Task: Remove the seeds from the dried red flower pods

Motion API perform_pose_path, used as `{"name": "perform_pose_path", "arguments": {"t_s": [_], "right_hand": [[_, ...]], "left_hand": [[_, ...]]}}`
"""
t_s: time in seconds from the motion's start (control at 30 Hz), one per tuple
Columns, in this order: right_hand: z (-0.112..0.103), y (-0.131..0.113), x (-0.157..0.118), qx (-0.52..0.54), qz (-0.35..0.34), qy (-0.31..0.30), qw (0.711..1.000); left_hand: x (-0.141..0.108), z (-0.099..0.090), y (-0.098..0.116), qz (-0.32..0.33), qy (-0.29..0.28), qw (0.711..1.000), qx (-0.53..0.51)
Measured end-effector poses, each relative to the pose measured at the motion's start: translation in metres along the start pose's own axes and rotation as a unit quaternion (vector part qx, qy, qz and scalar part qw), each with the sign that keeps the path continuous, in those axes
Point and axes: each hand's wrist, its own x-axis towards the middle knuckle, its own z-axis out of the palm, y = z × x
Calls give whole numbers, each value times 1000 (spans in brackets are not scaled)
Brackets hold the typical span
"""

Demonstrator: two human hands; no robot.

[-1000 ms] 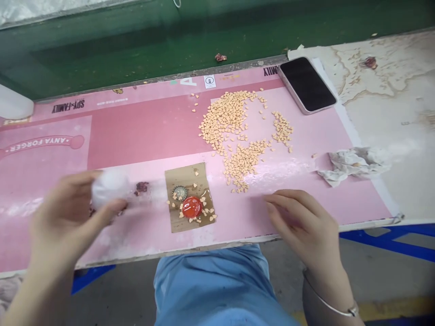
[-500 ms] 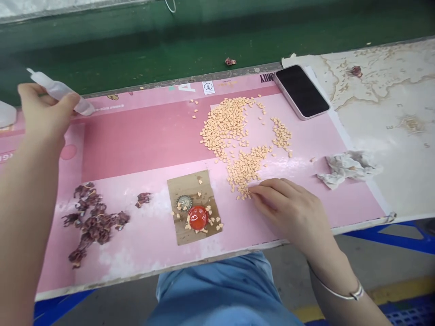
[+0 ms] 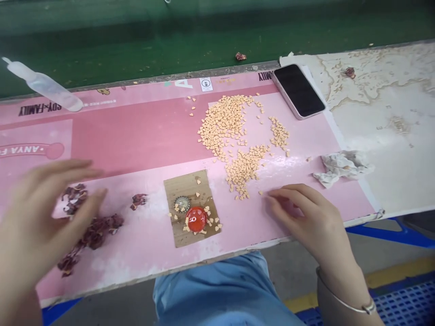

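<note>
Two limbs frame the near edge of the pink-sheeted counter point(image 3: 146, 240): the left hand point(image 3: 41, 217), blurred, hangs over a cluster of dark-red, crinkled dried flower heads point(image 3: 95, 233), its grip apart, with thumb and fingers separated and nothing seen between them; the right hand point(image 3: 314, 222) lies beside the pale-orange, kernel-like pieces point(image 3: 243, 167), its thumb and forefinger nearly together, though whether a piece is pinched cannot be told. The step in hand is judged to be a pause between grasps; lifting a flower head would call for lowering the left hand and closing its fingers lightly, since the petals look brittle. The cluster's long axis appears to slant from near left to far right; individual heads point variously, and the pieces are too small to read. Between the hands, a brown rectangular card point(image 3: 186, 181) bears a glossy red disc point(image 3: 196, 219) and, just beside it, a grey crimped metal cap point(image 3: 182, 204). Farther off, to the right, lie crumpled white tissue point(image 3: 346, 164) and a black-screened phone point(image 3: 299, 90); at far left, a translucent plastic squeeze bottle point(image 3: 50, 88) points its nozzle leftward and away.
</note>
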Motion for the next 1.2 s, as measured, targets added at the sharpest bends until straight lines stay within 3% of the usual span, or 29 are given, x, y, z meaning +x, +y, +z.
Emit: {"name": "perform_pose_path", "arguments": {"t_s": [0.1, 0.17, 0.4, 0.63, 0.87, 1.07, 1.2], "right_hand": [[6, -3, -1, -20, 3, 17, 1000], [9, -6, 2, -27, 1, 27, 999], [8, -11, 14, -59, -49, 17, 997], [2, -6, 10, -44, -43, -2, 998], [-1, -4, 13, -71, -75, -4, 995], [-2, -5, 14, -55, -58, -12, 997], [-3, -6, 17, -90, -96, -17, 991]], "left_hand": [[-24, 7, 31, 101, -46, 994, 25], [-33, 13, 41, 116, -57, 990, 53], [-48, 30, 40, 126, -70, 986, 83], [-56, 42, 45, 53, -24, 994, 91], [-56, 41, 38, 67, -20, 997, 44], [-68, 34, 57, -98, 70, 993, 4], [-72, 30, 67, -75, 89, 992, -36]]}}
